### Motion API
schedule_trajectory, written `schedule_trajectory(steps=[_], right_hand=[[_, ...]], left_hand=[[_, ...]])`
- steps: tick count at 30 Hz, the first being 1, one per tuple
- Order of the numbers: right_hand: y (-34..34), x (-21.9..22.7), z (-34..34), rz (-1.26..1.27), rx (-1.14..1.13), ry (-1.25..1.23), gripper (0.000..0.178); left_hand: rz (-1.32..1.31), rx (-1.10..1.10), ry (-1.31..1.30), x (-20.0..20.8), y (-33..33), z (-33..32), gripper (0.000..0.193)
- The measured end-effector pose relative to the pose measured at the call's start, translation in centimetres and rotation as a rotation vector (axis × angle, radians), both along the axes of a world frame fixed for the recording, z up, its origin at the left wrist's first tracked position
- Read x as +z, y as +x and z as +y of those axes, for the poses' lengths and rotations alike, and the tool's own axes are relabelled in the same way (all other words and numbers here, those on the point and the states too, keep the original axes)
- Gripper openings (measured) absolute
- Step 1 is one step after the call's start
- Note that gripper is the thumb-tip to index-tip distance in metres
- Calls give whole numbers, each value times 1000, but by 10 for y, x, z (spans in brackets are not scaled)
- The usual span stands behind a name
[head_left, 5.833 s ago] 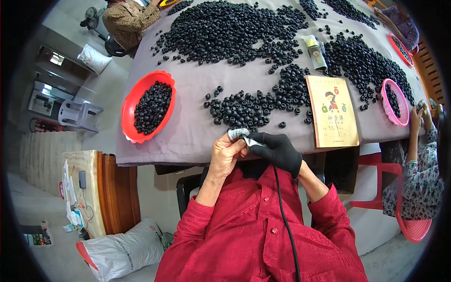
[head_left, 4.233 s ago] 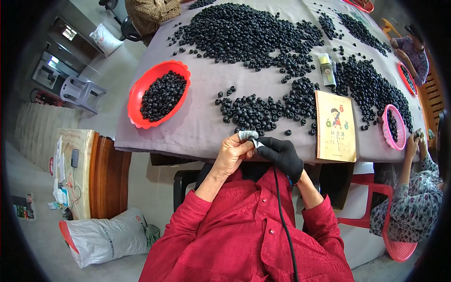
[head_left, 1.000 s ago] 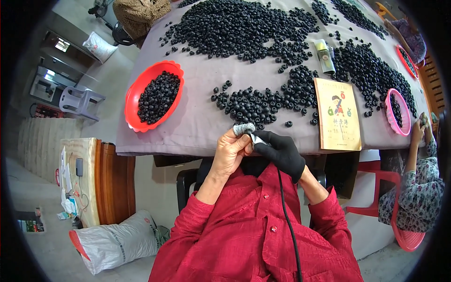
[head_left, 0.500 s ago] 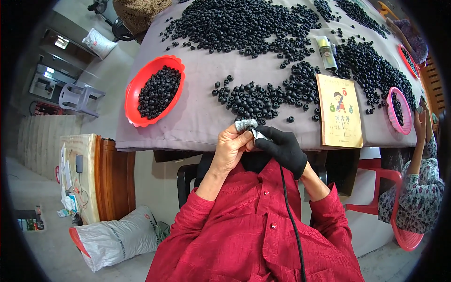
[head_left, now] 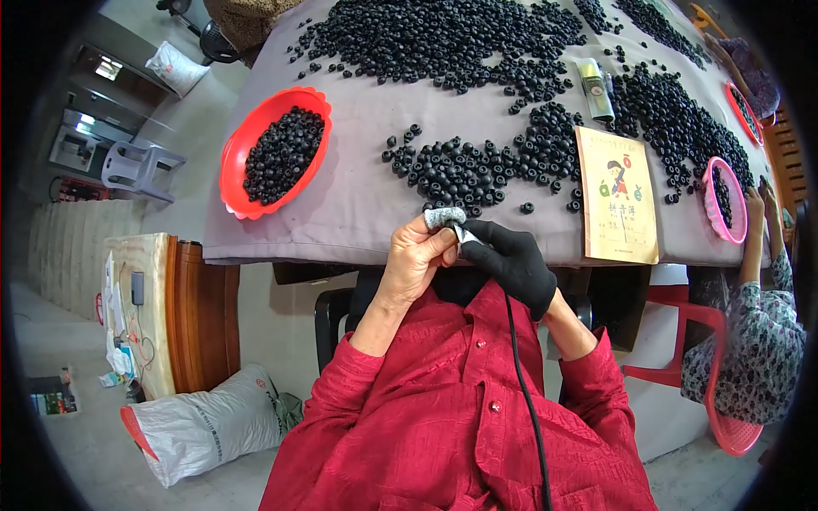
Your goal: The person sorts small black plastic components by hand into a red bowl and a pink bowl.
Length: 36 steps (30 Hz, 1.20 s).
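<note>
Close to the table's near edge, my bare left hand (head_left: pixel 414 262) is closed in a pinch, with a grey knit finger sleeve (head_left: pixel 444 217) on its index finger. My right hand (head_left: pixel 521 267), in a black glove, meets it and grips a small silvery-white pointed tool (head_left: pixel 464 234). A dark bit shows between the fingertips, mostly hidden by them. Just beyond the hands lies a loose cluster of small black bead-like parts (head_left: pixel 460 175), several with a hole. To the left stands a red scalloped basin (head_left: pixel 232 175) holding more of these parts.
A yellow booklet (head_left: pixel 618 213) and a tube-like bottle (head_left: pixel 595 89) lie right of the cluster. Larger black heaps (head_left: pixel 434 38) spread farther back. A pink basket (head_left: pixel 709 204) stands near another person's hands (head_left: pixel 763 213). A white sack (head_left: pixel 213 422) lies on the floor.
The view has shifted slightly. Both hands stay pressed together with only small finger movement. At the right, the other person's hands have shifted slightly beside the pink basket.
</note>
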State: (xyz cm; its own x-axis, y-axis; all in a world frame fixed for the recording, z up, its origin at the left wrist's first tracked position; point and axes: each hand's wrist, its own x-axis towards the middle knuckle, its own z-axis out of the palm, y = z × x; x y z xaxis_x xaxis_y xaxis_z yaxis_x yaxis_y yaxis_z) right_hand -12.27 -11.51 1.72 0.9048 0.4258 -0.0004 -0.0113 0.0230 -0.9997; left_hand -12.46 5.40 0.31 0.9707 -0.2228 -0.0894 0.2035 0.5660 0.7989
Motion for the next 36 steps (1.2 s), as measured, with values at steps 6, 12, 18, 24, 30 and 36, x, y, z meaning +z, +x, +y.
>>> schedule_trajectory(steps=[6,12,18,24,30,36], right_hand=[[1,4,0,31,7,-51,33],[3,0,-1,25,12,-30,34],[4,0,0,69,1,-51,33],[4,3,1,113,15,-38,31],[4,6,0,164,27,-8,28],[6,-1,0,86,-5,-16,30]], left_hand=[[5,20,28,-2,-1,0,15],[8,44,46,-2,-3,-2,14],[-7,40,60,0,-4,-1,14],[-7,31,87,-4,-4,1,15],[-7,23,118,-9,-4,1,15],[43,28,27,-12,-3,-2,15]])
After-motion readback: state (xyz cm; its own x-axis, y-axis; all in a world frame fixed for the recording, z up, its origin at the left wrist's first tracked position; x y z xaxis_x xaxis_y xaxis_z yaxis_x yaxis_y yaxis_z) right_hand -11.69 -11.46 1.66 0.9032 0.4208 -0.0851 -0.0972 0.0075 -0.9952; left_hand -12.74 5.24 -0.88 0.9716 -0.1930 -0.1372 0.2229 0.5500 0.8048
